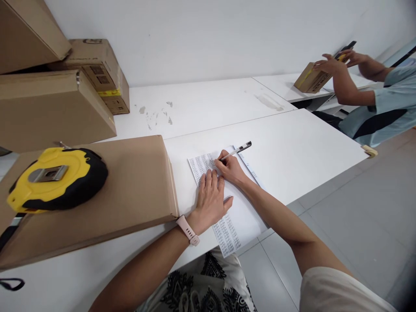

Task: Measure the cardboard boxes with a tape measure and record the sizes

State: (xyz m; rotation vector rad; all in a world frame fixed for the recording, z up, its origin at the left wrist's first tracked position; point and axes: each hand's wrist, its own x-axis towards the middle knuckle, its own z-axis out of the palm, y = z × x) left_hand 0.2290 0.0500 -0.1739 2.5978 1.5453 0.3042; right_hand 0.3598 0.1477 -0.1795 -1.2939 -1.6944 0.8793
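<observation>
My right hand (230,168) is closed around a pen (239,148) with a clear barrel and black end. Its writing tip is hidden by the fingers, over a sheet of paper (245,212) with columns of small text. Flat on the same sheet rests my left hand (211,197), fingers stretched out and thumb apart, a pink band on its wrist. To the left of that hand lies a flat cardboard box (139,173). A yellow and black tape measure (58,177) sits on top of the box.
More cardboard boxes (42,104) are stacked at the back left against the wall. The white table (286,143) has worn patches toward the back. At the far right, another person's hands (334,65) hold a small cardboard box (313,79). A black loop (12,284) lies at lower left.
</observation>
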